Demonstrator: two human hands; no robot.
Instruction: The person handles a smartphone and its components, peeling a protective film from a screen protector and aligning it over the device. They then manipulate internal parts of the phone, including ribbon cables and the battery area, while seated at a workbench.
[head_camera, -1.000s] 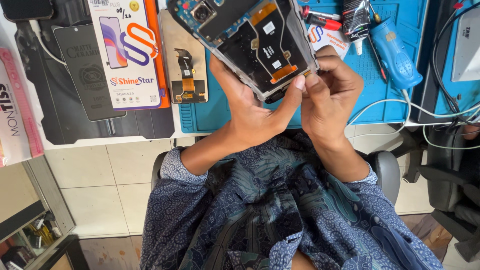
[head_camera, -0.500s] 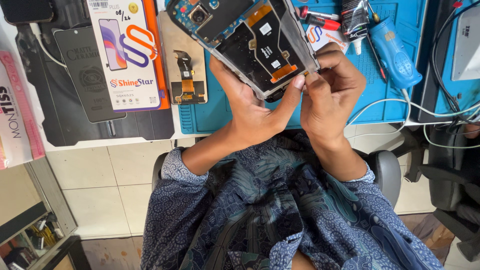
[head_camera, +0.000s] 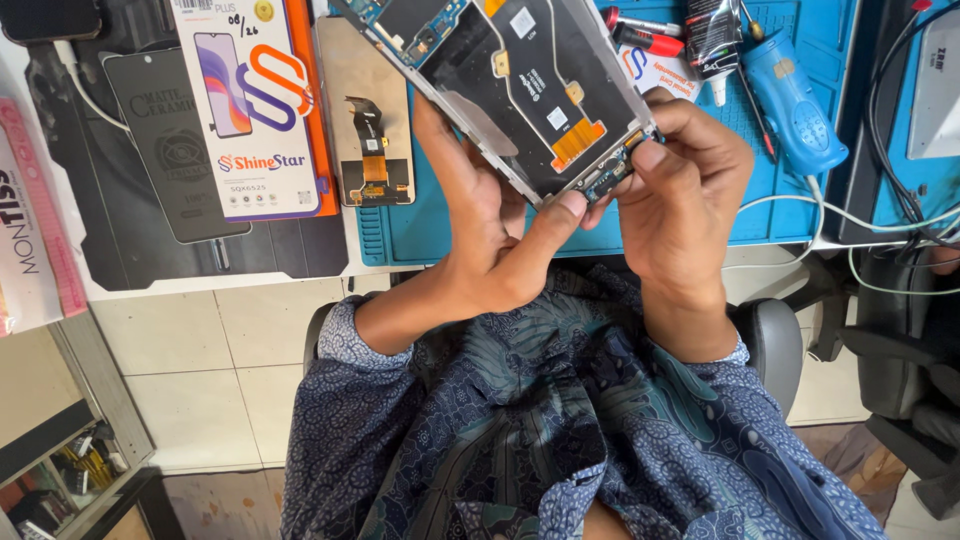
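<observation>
1. Above the lap, just over the near edge of the bench (head_camera: 250, 285), an opened phone frame (head_camera: 520, 90) is held tilted, its inner side with boards and an orange flex strip facing up; its far end runs out of view at the top.
2. The left hand (head_camera: 480, 230) grasps the frame from below, fingers along its left long edge and the thumb pressed up at the bottom corner.
3. The right hand (head_camera: 685, 175) is pinched on the frame's lower edge, fingertips at the small connector board beside the left thumb; the two hands touch there.
4. Left of the frame, a replacement screen (head_camera: 365, 110) with its flex cable lies face down on the bench, just beside an orange and white parts box (head_camera: 250, 100) and a dark glass panel (head_camera: 170, 150).
5. Right of the hands, a blue work mat (head_camera: 800, 215) carries a blue electric screwdriver (head_camera: 790, 100), a glue tube (head_camera: 712, 35) and red-handled tools (head_camera: 645, 35), near the right hand but apart from it.
6. White cables (head_camera: 850, 215) cross the mat's right edge; open floor tiles (head_camera: 200, 370) lie below the bench's edge on the left.
</observation>
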